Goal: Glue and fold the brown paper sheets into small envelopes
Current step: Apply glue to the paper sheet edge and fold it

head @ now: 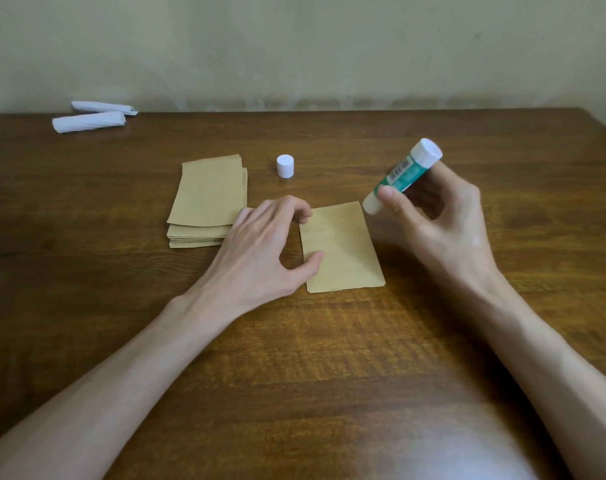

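Flat on the counter [329,358], about midway between left and right edges: one brown sheet [343,247], long sides running toward the far edge, slightly skewed. Pressed down by the left grip [260,244], fingers spread and only loosely bent, nothing enclosed; a fingertip on the sheet's far left corner, thumb tip resting on its left edge.

Closed around a glue stick [403,176]: the right grip [443,223], thumb in front, fingers behind the green barrel. Stick uncapped and tilted, white base knob up and away, white glue end down, just beside the sheet's far right corner; touching or not, impossible to tell.

Toward the left edge from the sheet, just past the left grip: a stack of brown sheets [208,202], top ones shifted a little off the rest. Standing upright nearer the far edge, between stack and glue stick: the white cap [285,165], apart from both.

At the far left corner of the counter: two white paper rolls [88,122], lying side by side, close together. Beyond the far edge, a pale wall [294,46].
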